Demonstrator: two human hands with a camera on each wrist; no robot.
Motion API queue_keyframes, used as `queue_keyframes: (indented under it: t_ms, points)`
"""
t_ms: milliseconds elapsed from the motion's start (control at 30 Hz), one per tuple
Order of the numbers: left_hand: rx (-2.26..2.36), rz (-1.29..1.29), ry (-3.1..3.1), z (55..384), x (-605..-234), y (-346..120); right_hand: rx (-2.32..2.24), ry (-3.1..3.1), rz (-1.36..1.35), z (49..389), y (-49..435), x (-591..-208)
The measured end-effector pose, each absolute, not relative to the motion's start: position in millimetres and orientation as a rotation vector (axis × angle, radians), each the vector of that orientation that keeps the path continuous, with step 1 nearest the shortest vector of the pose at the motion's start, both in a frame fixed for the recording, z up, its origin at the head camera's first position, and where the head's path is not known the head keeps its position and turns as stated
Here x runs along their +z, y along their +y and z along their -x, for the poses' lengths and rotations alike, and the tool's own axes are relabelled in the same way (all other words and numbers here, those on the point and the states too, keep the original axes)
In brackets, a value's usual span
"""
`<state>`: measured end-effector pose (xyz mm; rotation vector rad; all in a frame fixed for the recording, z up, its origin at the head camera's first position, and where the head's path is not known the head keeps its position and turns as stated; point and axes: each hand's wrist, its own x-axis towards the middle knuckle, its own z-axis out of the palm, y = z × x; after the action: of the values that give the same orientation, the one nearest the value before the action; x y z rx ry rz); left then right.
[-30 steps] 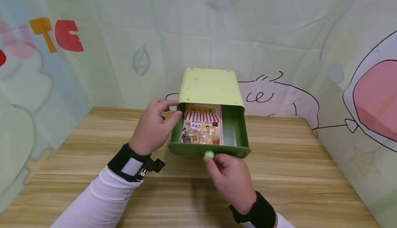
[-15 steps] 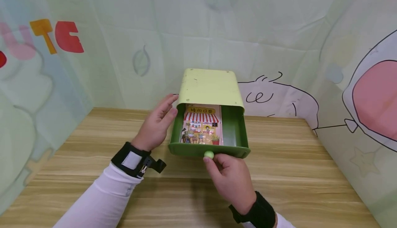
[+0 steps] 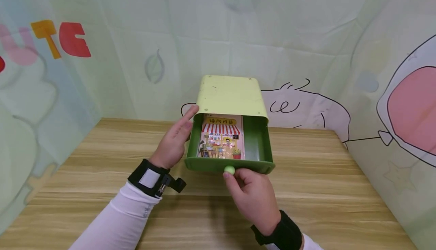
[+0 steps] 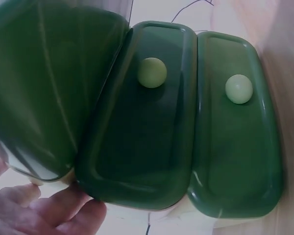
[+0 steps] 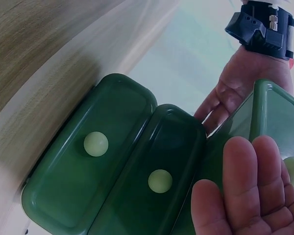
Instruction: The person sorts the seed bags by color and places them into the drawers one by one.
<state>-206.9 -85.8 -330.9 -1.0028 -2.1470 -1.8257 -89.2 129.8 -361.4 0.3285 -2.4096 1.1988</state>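
A pale yellow-green cabinet (image 3: 231, 95) stands on the table with its green top drawer (image 3: 257, 140) pulled out. Inside the drawer, to the left, lies a flat illustrated booklet or packet (image 3: 221, 140) with a striped awning on its cover. My right hand (image 3: 255, 197) pinches the drawer's round light-green knob (image 3: 229, 170) between thumb and fingers. On the cabinet's left side, my left hand (image 3: 172, 144) touches it with fairly straight fingers; their tips show near the drawer edges in the left wrist view. Beneath, the middle drawer (image 4: 137, 142) and bottom drawer (image 4: 237, 156) are closed.
The wood-grain table (image 3: 323, 189) extends around the cabinet. A printed cloth backdrop (image 3: 136, 53) hangs close behind it and along both sides. Round knobs stick out from the middle drawer, with its knob (image 5: 160, 181), and the bottom drawer, with its knob (image 5: 96, 144).
My left hand has shifted slightly, its fingers straightening and settling along the cabinet's left side. The right hand, the drawer and the booklet have stayed in place.
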Motion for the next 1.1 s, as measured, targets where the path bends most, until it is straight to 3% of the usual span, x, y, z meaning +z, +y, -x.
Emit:
queue_keyframes:
  t_ms: [300, 1100]
  points:
    - [-1.734, 0.93, -2.203, 184, -317, -83, 1.208, -2.414, -0.339, 87, 128, -363]
    - [-1.656, 0.889, -2.194, 181, -321, -81, 1.178, -2.437, -0.327, 92, 129, -360]
